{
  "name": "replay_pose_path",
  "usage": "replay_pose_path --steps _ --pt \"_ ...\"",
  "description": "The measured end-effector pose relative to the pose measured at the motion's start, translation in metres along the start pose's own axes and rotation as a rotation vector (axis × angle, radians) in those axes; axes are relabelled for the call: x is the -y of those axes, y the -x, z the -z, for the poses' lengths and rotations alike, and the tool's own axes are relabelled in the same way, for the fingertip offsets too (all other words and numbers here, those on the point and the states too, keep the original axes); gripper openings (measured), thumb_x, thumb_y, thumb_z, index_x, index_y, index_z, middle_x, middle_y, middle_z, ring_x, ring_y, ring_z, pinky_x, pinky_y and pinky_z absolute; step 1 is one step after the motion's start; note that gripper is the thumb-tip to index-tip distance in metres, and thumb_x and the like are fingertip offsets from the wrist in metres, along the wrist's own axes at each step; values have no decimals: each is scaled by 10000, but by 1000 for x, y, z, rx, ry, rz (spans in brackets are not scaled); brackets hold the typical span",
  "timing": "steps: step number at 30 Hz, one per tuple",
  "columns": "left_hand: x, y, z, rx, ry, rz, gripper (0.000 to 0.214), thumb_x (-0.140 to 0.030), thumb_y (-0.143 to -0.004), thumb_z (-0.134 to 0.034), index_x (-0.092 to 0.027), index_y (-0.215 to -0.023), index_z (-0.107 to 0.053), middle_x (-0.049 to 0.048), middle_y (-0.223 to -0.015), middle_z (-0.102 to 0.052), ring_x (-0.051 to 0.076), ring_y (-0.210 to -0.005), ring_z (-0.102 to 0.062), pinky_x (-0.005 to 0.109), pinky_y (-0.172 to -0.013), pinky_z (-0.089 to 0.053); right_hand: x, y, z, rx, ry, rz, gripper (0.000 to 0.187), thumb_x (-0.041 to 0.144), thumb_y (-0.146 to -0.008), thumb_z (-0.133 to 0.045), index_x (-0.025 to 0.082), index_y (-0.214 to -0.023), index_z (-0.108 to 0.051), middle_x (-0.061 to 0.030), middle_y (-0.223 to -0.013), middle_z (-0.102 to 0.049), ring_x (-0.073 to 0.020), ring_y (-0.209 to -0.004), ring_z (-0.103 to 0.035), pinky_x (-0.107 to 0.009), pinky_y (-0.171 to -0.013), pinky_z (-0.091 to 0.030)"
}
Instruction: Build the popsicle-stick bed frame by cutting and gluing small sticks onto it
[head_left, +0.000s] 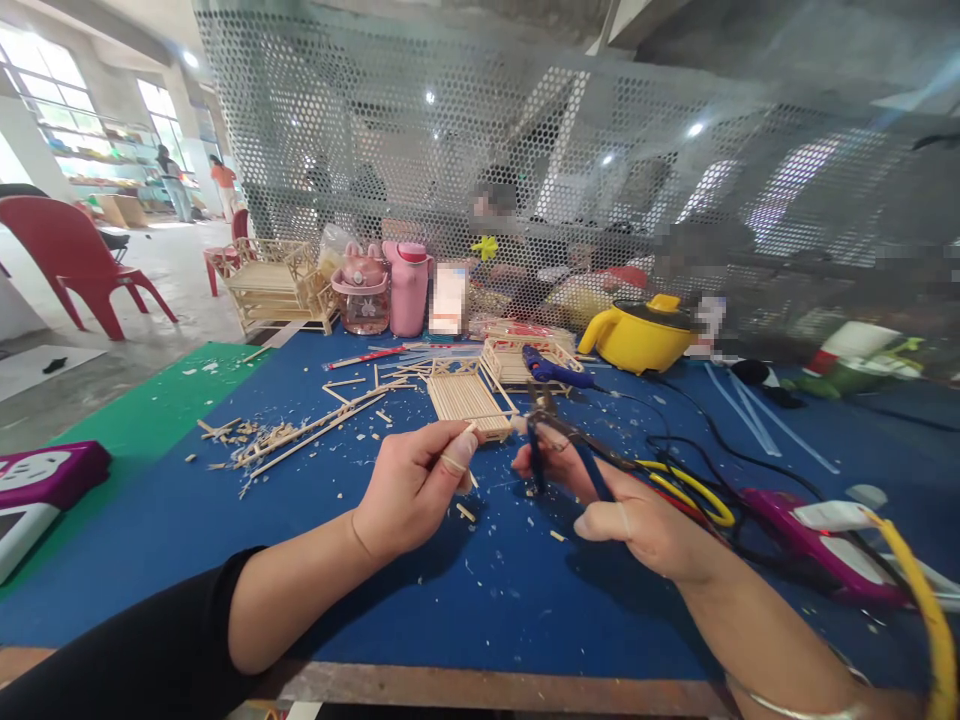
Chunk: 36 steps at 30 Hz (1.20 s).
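Observation:
My left hand [416, 485] is closed in a pinch on a thin wooden stick [469, 428], held just above the blue table cover [375, 560]. My right hand [626, 510] grips blue-handled cutting pliers [541, 435], whose jaws point up and sit close to the stick's tip. Right behind both hands stands a small model bed of wooden sticks [466, 395]. Stick offcuts and chips lie scattered on the cover beneath and to the left.
A blue glue gun [553, 370], a second stick model [517, 358], a yellow pot [641, 335], pink bottles [409, 285] and cables [697, 480] crowd the table. A larger stick frame [274, 280] stands back left. A mesh screen [525, 150] separates people working beyond. Red chair [75, 255] left.

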<state>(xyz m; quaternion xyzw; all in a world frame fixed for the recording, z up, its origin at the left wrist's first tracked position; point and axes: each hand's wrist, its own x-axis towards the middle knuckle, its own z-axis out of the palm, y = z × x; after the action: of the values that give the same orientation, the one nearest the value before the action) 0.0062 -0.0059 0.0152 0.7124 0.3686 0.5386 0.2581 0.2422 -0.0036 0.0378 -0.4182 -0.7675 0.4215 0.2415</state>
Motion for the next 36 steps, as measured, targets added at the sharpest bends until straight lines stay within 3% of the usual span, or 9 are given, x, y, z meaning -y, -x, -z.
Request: replay_pose_path --steps 2,4,8,12,15,18,20,24,36 --pt "1 -1 0 11 5 25 295 -337 -925 -424 -142 -894 -644 -17 -543 -601 84 -500 -543 186 -544 -450 -2 9 7 -234 375 -14 797 112 -689 -428 226 -1449 -216 -87 -1375 -442 -252 -1280 -399 -466 -1071 -288" --pt "1 -3 1 -6 21 46 294 -344 -923 -424 -141 -891 -635 -17 -538 -599 85 -502 -539 190 -553 -447 -5 18 12 -349 825 -79 774 82 -686 -435 178 -1436 -266 -141 -1282 -509 -316 -1232 -433 -547 -1041 -272" --pt "3 -5 2 -37 36 66 293 -347 -916 -431 -137 -861 -627 -22 -518 -577 86 -496 -518 195 -557 -433 -3 31 22 -170 1302 -174 760 20 -591 -446 160 -1338 -445 -124 -1036 -619 -317 -1022 -561 -545 -954 -347" --pt "2 -6 4 -40 29 55 295 -344 -912 -433 -133 -847 -629 -22 -521 -569 86 -502 -520 195 -566 -431 1 36 26 -348 1309 -184 743 64 -654 -443 176 -1385 -371 -120 -1118 -606 -283 -1068 -555 -441 -917 -408" --pt "1 -6 5 -36 11 67 299 -342 -911 -432 -133 -843 -634 -22 -519 -567 87 -501 -525 194 -567 -434 1 37 24 -192 1348 -229 734 30 -584 -448 195 -1297 -491 -106 -1012 -646 -293 -983 -593 -486 -902 -397" --pt "1 -6 6 -36 -13 59 295 -343 -908 -435 -141 -841 -639 -23 -518 -572 90 -504 -528 194 -569 -437 2 33 20 -309 1317 -157 770 59 -619 -456 241 -1365 -406 -85 -1093 -613 -275 -1033 -559 -433 -895 -408" --pt "2 -7 6 -30 -18 49 294 -346 -907 -433 -146 -840 -638 -23 -520 -577 93 -509 -530 196 -572 -440 4 28 13 -346 1350 -184 748 50 -641 -443 197 -1372 -400 -103 -1052 -614 -277 -992 -566 -477 -932 -370" --pt "2 -8 5 -21 -12 58 298 -348 -908 -426 -147 -831 -631 -21 -523 -575 95 -514 -531 196 -575 -441 6 18 -1 -205 1508 -169 765 22 -606 -446 133 -1362 -420 -124 -979 -607 -298 -939 -552 -619 -978 -235" --pt "4 -6 3 134 -20 75 341 -377 -913 -405 -159 -788 -637 -10 -587 -581 100 -555 -511 206 -560 -408 8 21 -7 -362 1528 -11 838 54 -605 -432 165 -1420 -274 -138 -1140 -537 -300 -1084 -480 -666 -1009 -166"
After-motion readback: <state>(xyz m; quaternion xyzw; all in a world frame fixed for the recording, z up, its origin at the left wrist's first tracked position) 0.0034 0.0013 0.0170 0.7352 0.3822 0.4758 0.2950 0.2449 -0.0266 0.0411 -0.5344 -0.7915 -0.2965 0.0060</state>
